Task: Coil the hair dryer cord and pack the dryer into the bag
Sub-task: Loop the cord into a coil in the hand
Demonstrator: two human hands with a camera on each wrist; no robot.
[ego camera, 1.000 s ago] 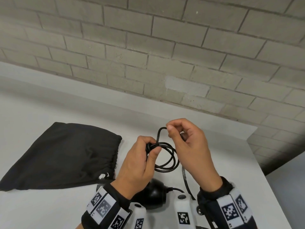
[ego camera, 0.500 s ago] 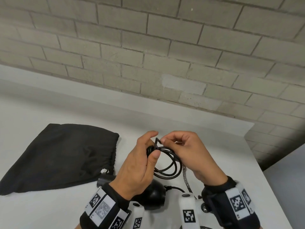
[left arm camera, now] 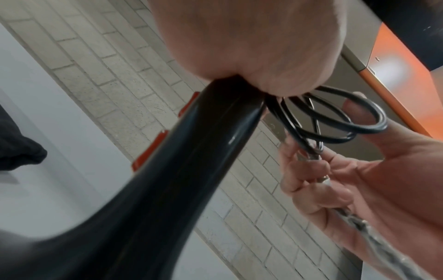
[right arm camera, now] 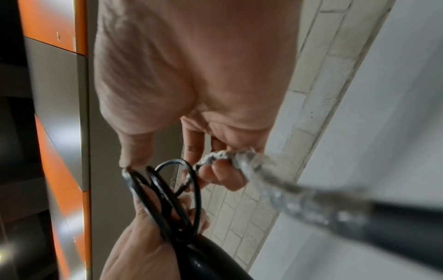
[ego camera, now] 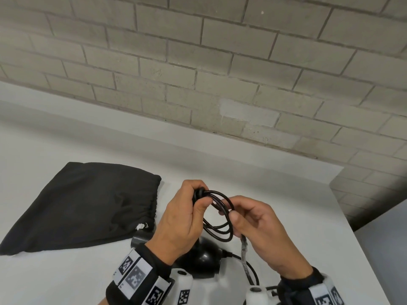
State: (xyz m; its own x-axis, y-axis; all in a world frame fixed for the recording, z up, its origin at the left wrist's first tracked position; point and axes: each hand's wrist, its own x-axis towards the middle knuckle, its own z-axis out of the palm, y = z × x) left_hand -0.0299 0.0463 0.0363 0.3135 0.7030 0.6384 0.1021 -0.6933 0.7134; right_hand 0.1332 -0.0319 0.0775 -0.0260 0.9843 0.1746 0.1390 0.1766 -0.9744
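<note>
No words, brands or numbers can be read anywhere. The only signs are black-and-white square code markers on the wristbands [ego camera: 141,275] behind the fingers of both hands, perhaps machine codes; the nearest one is too blurred to make out.

Lighting is pretty flat and even in the head view, soft indoor light with no hard shadows, just a faint dark patch on the white worktop [ego camera: 308,216] under the hair dryer [ego camera: 202,258]. The brick wall [ego camera: 198,62] behind the worktop bows a bit toward the frame edges, typical wide-angle bend. The wrist views are a lot mushier: in the left wrist view the dryer is a smeared dark mass with one thin glare streak along its handle [left arm camera: 230,140]. In the right wrist view the cord [right arm camera: 299,191] is blurred up close, and the orange panels [right arm camera: 48,22] show washed-out glare.
</note>
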